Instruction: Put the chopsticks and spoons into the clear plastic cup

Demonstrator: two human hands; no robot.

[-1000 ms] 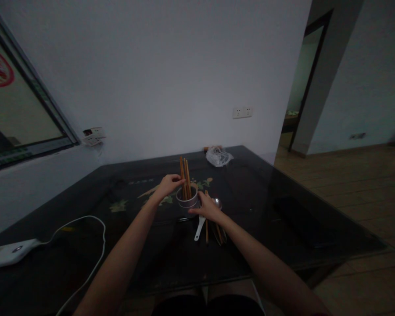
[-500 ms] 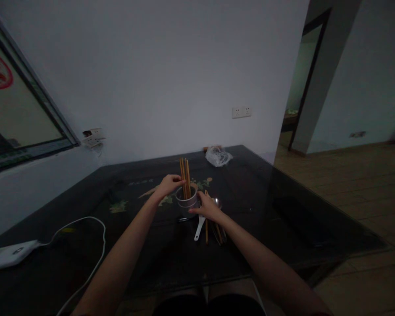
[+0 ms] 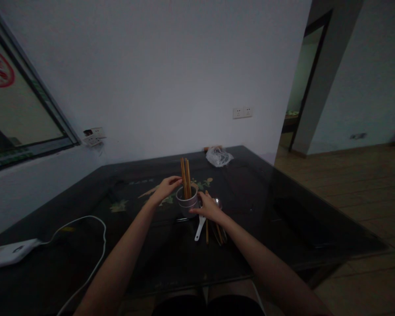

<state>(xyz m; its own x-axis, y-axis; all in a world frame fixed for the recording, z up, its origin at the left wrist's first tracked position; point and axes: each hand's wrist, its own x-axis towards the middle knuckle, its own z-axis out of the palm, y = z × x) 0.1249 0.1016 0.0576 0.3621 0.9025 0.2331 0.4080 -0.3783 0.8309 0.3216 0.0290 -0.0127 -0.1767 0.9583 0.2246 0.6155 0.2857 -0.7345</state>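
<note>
A light-coloured cup (image 3: 187, 209) stands on the dark table with several wooden chopsticks (image 3: 186, 177) upright in it. My right hand (image 3: 210, 207) is wrapped round the cup's right side, thumb at the front and fingers towards the back. At the left of the chopsticks is my left hand (image 3: 167, 188), fingers stretched out, the tips right beside them; whether they touch is hard to tell. Below my right hand lie a white spoon (image 3: 200, 228), loose chopsticks (image 3: 207, 232) and a shiny metal spoon (image 3: 218, 202), partly hidden by the hand.
A crumpled clear plastic bag (image 3: 219, 157) lies at the table's back edge by the wall. On the left are a white device (image 3: 11, 253) and its white cable (image 3: 104, 232). A dark flat object (image 3: 299, 221), hard to make out, lies on the right of the table (image 3: 250, 184).
My left hand has drawn slightly left, its fingertips going from in front of the chopsticks to beside them. My right hand stays at the cup.
</note>
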